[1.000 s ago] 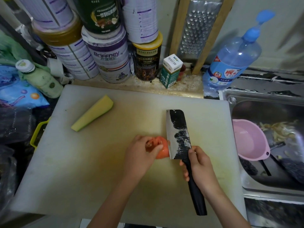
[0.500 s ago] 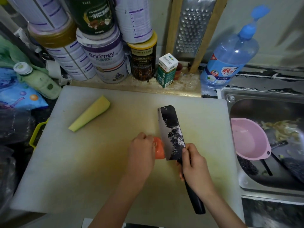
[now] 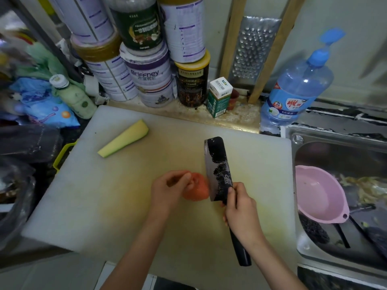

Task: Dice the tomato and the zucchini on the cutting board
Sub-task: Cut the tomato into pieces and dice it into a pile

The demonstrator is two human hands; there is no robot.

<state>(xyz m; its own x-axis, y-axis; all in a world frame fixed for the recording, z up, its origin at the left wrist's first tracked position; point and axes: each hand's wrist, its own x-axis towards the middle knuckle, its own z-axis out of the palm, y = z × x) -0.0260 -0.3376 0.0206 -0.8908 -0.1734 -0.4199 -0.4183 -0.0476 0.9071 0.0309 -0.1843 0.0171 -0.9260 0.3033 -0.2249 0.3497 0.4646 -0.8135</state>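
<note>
**Tomato held against the cleaver, zucchini piece lying apart**

Well to the left of the left fingers and farther from the person, a pale green piece of zucchini (image 3: 123, 141) lies on the white cutting board (image 3: 94, 206), its cut face up and one end tapering toward the board's left edge. Nothing touches it.

The left hand (image 3: 167, 191) rests on the board near its middle. Its fingers (image 3: 184, 178) are curled round the left side and top of the tomato (image 3: 198, 189), holding it down; the fingertips themselves are blurred. The tomato sits just to the right of those fingers, in one red lump on the board.

The cleaver (image 3: 217, 170) stands against the tomato's right side, its dark blade pointing away from the person and tilted slightly left.

The right hand (image 3: 240, 208) grips the cleaver's black handle, its fingers wrapped tight and its thumb up at the heel of the blade. The handle's end sticks out behind the wrist.

To the right of the right fingers, past the board's edge, a pink bowl (image 3: 318, 193) sits in the steel sink (image 3: 314, 139).
</note>
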